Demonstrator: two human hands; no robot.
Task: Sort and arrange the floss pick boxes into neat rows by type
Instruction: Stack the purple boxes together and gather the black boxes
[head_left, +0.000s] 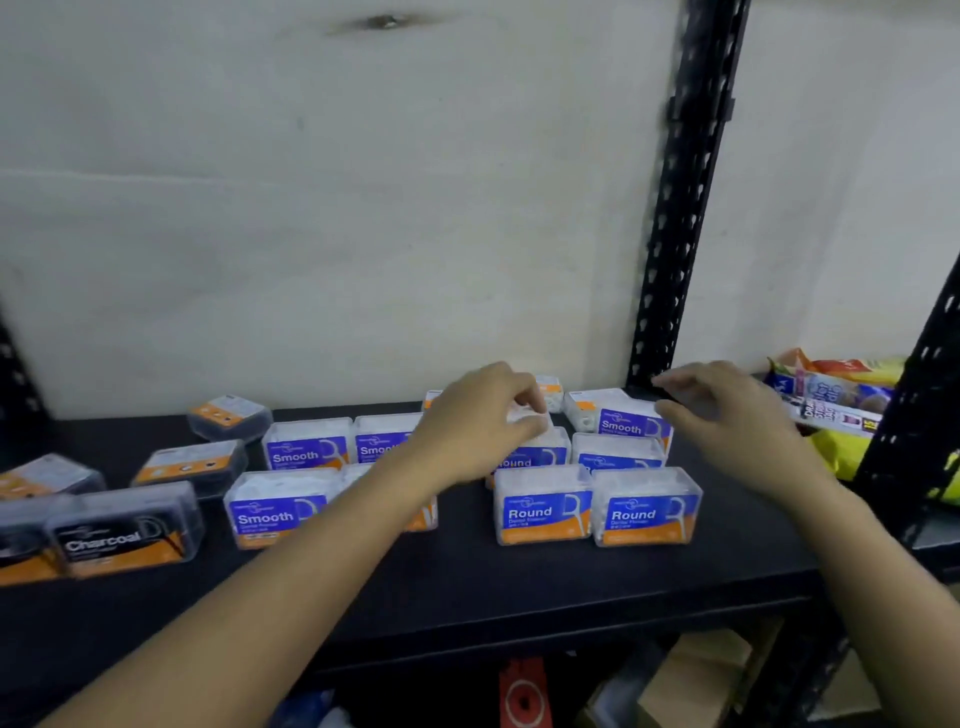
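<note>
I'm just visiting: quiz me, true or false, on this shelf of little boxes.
1. Two clear plastic boxes labelled Round stand side by side at the front. True.
2. The dark box labelled Charcoal sits far right. False: it is at the left.
3. Colourful snack packets lie right of the black metal upright. True.
4. Both hands rest on the Charcoal box. False: the left hand and right hand are raised far to its right.

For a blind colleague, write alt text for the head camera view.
A person's left hand pinches a floss pick box over a black shelf; the right hand hovers beside a Smooth box. Round boxes stand in front, Charcoal boxes at left.
</note>
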